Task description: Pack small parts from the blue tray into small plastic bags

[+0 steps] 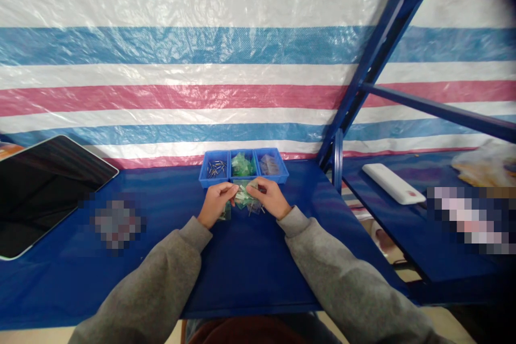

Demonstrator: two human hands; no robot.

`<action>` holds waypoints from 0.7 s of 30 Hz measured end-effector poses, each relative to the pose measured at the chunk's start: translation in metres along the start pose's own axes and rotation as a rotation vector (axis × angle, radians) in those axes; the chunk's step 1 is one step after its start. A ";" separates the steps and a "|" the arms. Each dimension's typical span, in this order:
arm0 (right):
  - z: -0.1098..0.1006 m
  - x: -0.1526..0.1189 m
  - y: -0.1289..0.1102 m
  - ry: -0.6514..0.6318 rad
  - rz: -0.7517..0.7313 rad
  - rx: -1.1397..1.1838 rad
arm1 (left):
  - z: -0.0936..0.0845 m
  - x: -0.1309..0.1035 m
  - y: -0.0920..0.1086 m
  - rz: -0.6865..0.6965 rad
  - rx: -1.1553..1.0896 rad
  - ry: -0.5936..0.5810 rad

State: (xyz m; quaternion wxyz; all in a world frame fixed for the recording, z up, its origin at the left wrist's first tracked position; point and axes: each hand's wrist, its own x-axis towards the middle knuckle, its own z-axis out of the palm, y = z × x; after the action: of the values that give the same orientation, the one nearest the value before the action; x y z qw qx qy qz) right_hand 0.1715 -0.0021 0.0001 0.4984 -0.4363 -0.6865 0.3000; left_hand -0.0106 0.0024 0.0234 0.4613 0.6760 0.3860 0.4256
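Observation:
My left hand [217, 203] and my right hand [273, 197] are close together just in front of three small blue bins. Both are closed, with thumbs and fingers pinching a small greenish see-through plastic bag [242, 194] between them. What lies inside the bag is too small to make out. Under and beside my hands, more small plastic bags [224, 213] and a few thin metal pieces [250, 207] lie on the blue table. Loose thin metal pins [216, 168] fill the left bin, green plastic bags [242, 164] the middle one, clear bags [269, 165] the right one.
A large black-screened tablet [52, 193] lies at the left, with a blurred-out item [117, 224] near it. Blue metal posts [337, 158] rise on the right. Beyond a gap, a second blue surface holds a white power bank-like block [393, 184]. Striped sheeting [181, 97] hangs behind.

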 end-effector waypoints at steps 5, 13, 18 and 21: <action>-0.001 0.001 0.002 0.005 0.011 0.028 | 0.003 0.000 -0.002 -0.073 -0.149 -0.082; -0.001 -0.001 -0.001 -0.021 0.046 0.060 | 0.000 0.000 -0.003 -0.040 0.029 -0.090; -0.002 -0.001 -0.001 -0.057 0.053 0.062 | 0.001 -0.002 -0.003 -0.007 0.103 -0.036; -0.002 -0.001 0.001 -0.048 0.049 0.078 | 0.003 -0.002 0.001 -0.003 0.060 -0.071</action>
State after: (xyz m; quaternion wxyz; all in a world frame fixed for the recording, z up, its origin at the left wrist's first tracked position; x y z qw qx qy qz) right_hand 0.1739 -0.0025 0.0001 0.4912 -0.4258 -0.6751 0.3489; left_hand -0.0088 -0.0008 0.0229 0.4550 0.7037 0.3829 0.3888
